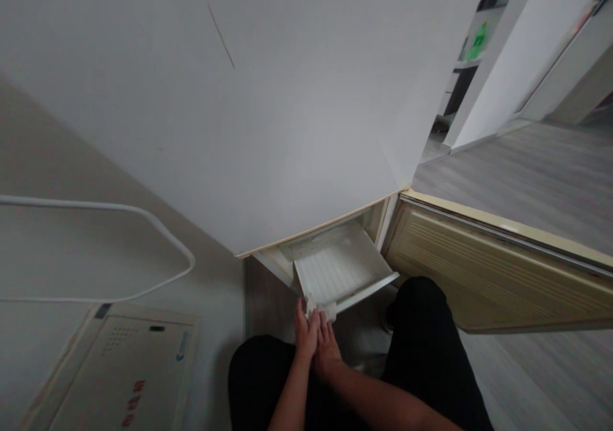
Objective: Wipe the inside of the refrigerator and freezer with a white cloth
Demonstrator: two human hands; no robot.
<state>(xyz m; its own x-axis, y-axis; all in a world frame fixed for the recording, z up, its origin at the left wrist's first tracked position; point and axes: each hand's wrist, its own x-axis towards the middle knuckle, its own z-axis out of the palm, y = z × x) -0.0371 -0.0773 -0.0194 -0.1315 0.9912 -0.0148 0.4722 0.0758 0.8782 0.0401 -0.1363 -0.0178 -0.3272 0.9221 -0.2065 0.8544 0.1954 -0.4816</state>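
A white drawer [342, 262] with a ribbed bottom is pulled out of the low opening of a cabinet or fridge. At its near left corner lies a crumpled white cloth or tissue [326, 308]. My left hand [306, 332] is at that corner, its fingers against the cloth and the thumb side raised. Close beside it, touching it, my right hand [328, 348] has its fingers stretched toward the cloth. How firmly either hand grips the cloth is hard to make out.
An open yellowish door [502, 271] stands at the right. The large white upper door [297, 99] fills the top. My black-clad knees flank the hands. At the left are a white cable [163, 226] and a wall panel box [124, 367].
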